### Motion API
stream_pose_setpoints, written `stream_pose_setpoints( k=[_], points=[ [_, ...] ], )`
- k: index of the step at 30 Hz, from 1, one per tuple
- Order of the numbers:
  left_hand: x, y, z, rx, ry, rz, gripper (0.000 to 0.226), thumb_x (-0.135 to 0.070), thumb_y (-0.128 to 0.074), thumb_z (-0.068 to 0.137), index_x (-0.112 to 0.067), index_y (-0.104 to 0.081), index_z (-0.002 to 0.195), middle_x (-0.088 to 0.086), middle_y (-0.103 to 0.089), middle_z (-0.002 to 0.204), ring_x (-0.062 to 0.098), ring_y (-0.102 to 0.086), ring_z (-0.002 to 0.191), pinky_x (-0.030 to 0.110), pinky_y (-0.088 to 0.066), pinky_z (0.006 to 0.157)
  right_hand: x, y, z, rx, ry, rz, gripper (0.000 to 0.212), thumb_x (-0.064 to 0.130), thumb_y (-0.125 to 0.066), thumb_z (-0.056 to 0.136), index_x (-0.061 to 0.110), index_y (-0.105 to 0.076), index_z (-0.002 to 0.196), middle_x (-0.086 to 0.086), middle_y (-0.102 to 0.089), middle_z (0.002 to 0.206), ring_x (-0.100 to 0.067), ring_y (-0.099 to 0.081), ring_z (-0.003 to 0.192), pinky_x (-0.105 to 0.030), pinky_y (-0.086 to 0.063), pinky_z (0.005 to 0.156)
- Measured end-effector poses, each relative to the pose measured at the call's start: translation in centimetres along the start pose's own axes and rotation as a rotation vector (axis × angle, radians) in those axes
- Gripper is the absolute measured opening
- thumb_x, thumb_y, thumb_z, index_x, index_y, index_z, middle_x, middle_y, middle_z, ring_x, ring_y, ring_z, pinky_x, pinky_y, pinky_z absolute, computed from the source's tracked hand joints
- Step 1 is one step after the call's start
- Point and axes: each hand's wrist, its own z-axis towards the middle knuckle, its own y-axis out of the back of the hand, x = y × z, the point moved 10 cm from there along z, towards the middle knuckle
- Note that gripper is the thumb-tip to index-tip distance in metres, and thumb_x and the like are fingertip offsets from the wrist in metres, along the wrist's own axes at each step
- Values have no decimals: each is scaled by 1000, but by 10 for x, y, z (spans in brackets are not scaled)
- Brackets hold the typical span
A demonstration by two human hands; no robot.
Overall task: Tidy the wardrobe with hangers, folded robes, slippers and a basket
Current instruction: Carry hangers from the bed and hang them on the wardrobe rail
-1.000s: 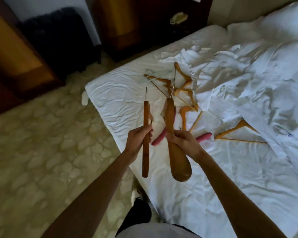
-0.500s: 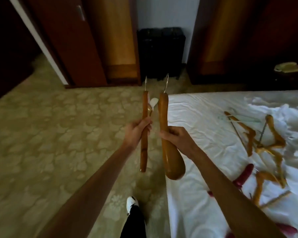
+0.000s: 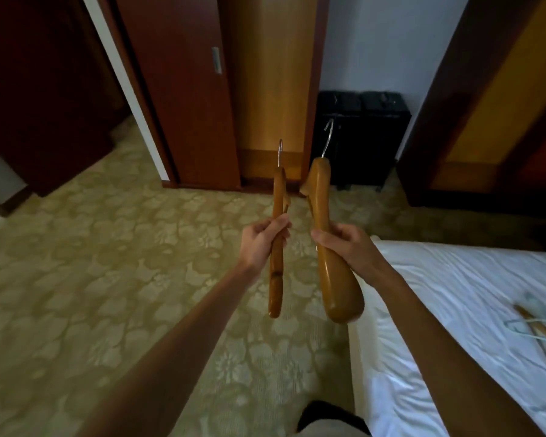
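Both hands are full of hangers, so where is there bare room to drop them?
The bed is bare sheet along its near left edge, beside the right hand. Farther right it is crowded: another hanger lies there. The carpet left of the left hand is open too.

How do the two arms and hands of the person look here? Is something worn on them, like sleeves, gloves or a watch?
Both forearms are bare up to the bottom edge of the picture: no sleeves show. The left hand and the right hand wear no gloves, and no watch, bracelet or ring is visible on the sides that face the camera.
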Motion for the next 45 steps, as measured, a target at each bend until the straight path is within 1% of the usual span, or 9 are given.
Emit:
stream_pose_setpoints(
  k=[5,9,11,20,25,30,34,39,45],
  points=[
    [-4,13,115,10,18,7,33,-40,-67,92,-9,-74,92,5,-66,78,16,-60,71,34,-48,73,4,14,111,-13,4,-24,33,53,-78,75,22,-75,89,-9,-72,82,-21,-70,72,-40,-58,72],
    [-12,19,229,23,-8,20,31,-39,-67,92,-8,-73,90,4,-64,75,14,-58,68,31,-48,72,6,31,219,-16,26,-14,19,36,-73,83,21,-71,95,5,-72,77,-8,-69,67,-20,-56,62],
    [-20,20,290,39,-29,43,32,-40,-67,92,-9,-73,89,4,-64,75,14,-57,68,31,-48,71,7,43,281,-22,43,-27,17,35,-71,85,22,-71,96,7,-71,77,-5,-68,67,-17,-54,61],
    [-95,68,526,-66,-90,58,33,-34,-67,94,-3,-72,83,10,-64,73,15,-58,62,26,-48,61,65,60,547,10,107,-42,40,49,-76,80,15,-75,102,1,-73,82,-11,-70,70,-21,-52,62],
    [-114,111,640,-91,-110,59,37,-37,-65,94,-2,-72,84,9,-64,73,17,-59,66,29,-49,65,84,46,672,42,114,-67,40,49,-74,83,15,-74,104,-9,-75,95,-26,-73,85,-38,-59,77],
    [-130,155,768,-87,-134,43,32,-38,-65,94,-14,-72,74,6,-64,69,15,-59,65,31,-49,68,103,30,801,52,139,-97,39,51,-71,83,19,-74,105,-13,-73,100,-31,-71,92,-50,-58,89],
    [-157,183,879,-51,-174,48,32,-37,-65,95,-12,-73,77,4,-67,69,18,-62,67,33,-51,70,128,25,909,22,142,-125,33,46,-71,84,20,-73,105,-8,-75,101,-26,-72,93,-52,-55,93],
    [-205,198,1016,21,-203,56,33,-39,-63,95,-11,-75,81,5,-68,72,18,-63,67,33,-52,70,173,44,1028,-35,126,-112,43,51,-70,82,20,-71,112,-4,-75,105,-21,-73,95,-51,-55,95],
    [-259,184,1155,88,-217,66,38,-50,-66,89,-14,-78,83,10,-73,81,26,-68,79,47,-55,86,227,88,1146,-105,135,-140,40,48,-67,88,16,-71,112,-1,-75,105,-17,-72,96,-43,-55,95]
  ],
)
